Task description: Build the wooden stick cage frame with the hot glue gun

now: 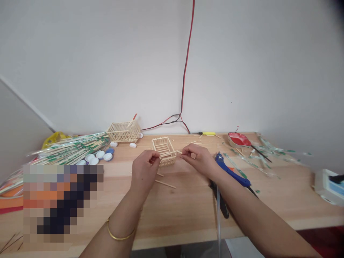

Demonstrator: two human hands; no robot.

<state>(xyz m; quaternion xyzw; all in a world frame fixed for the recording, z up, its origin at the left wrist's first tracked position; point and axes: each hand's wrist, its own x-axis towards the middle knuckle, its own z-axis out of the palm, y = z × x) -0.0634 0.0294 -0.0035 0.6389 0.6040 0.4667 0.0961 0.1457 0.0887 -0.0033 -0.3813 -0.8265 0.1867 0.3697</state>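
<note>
My left hand (pixel 146 166) and my right hand (pixel 196 157) are both closed in a pinch above the middle of the wooden table. Between their fingertips runs a thin wooden stick (pixel 172 154), one end at each hand. It lies in front of or across a small open-topped box built of wooden sticks (pixel 163 141); whether they touch, I cannot tell. Below my left hand, a loose stick (pixel 165 184) rests on the table. A blue glue gun (pixel 232 171) lies beside my right forearm, which partly covers the area near a black-handled tool (pixel 222 204).
A longer stick-built cart (pixel 123 132) with white wheels stands at the back left. Wrapped bundles of sticks (pixel 77 148) and several bottle caps (pixel 100 154) lie left. A red-stained dish (pixel 239 139), torn wrappers (pixel 266 170) and a yellow-handled tool (pixel 209 133) are right.
</note>
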